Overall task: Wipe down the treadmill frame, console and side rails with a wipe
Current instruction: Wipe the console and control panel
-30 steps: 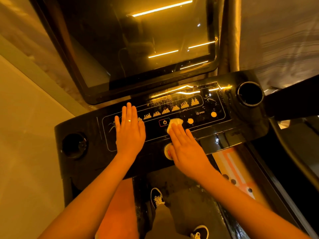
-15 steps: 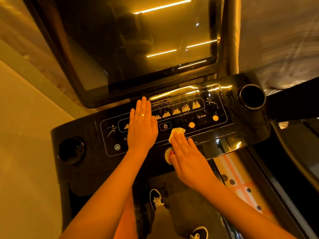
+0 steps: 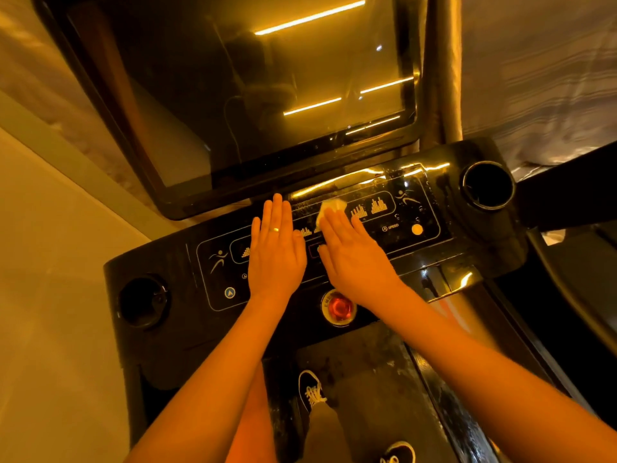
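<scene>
Plain ring [image 3: 275, 229] on left hand [image 3: 275, 255]; dark shoes [image 3: 309, 387], white laces [image 3: 314, 394]

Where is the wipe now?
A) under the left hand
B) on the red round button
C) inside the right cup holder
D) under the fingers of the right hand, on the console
D: the wipe shows at the fingertips of the right hand, which presses it flat on the console; the left hand lies bare beside it.
</scene>
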`<state>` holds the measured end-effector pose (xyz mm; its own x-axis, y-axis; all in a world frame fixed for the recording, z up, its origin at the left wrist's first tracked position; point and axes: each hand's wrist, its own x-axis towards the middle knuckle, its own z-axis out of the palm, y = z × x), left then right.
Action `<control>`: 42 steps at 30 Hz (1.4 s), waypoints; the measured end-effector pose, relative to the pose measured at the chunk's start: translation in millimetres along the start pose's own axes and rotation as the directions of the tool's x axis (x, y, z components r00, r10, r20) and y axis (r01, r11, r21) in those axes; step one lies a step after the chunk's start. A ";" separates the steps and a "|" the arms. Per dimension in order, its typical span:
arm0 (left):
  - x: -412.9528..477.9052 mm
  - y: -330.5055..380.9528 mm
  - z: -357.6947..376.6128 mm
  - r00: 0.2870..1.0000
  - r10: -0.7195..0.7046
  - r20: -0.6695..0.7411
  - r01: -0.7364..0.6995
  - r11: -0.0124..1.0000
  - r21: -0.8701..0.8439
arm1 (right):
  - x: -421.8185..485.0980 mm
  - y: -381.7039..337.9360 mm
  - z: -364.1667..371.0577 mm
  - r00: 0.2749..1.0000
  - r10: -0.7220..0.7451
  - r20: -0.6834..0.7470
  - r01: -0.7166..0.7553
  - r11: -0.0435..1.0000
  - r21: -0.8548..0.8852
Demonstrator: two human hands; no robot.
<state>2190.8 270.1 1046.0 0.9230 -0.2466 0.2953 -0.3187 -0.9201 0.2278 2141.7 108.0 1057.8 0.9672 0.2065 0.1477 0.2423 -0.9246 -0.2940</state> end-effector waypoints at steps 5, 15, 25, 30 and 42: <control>-0.6 -0.1 0.4 1.000 -0.001 -0.003 0.001 1.000 0.013 | -21.7 -3.9 3.7 0.999 0.016 0.037 -0.015 1.000 -0.017; -0.5 1.3 -1.8 1.000 -0.014 0.008 0.014 1.000 -0.006 | -64.2 0.5 16.1 0.998 0.044 0.035 -0.044 0.999 -0.004; -0.5 1.9 -1.5 1.000 -0.015 -0.002 0.015 1.000 -0.022 | -93.2 -5.1 24.9 0.994 0.108 0.035 -0.108 0.994 0.014; -1.0 0.8 -1.1 1.000 -0.011 -0.007 0.011 1.000 -0.022 | -78.5 -7.0 19.0 0.994 0.098 0.039 -0.100 0.994 0.042; 0.0 -1.5 1.2 1.000 0.012 0.012 -0.012 1.000 0.006 | 54.1 13.1 -18.4 0.996 0.065 -0.058 -0.064 0.998 0.021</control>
<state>2191.6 271.2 1044.6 0.9217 -0.2615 0.2865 -0.3286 -0.9189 0.2184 2195.7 101.2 1079.4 0.9749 0.1270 0.1830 0.1816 -0.9290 -0.3226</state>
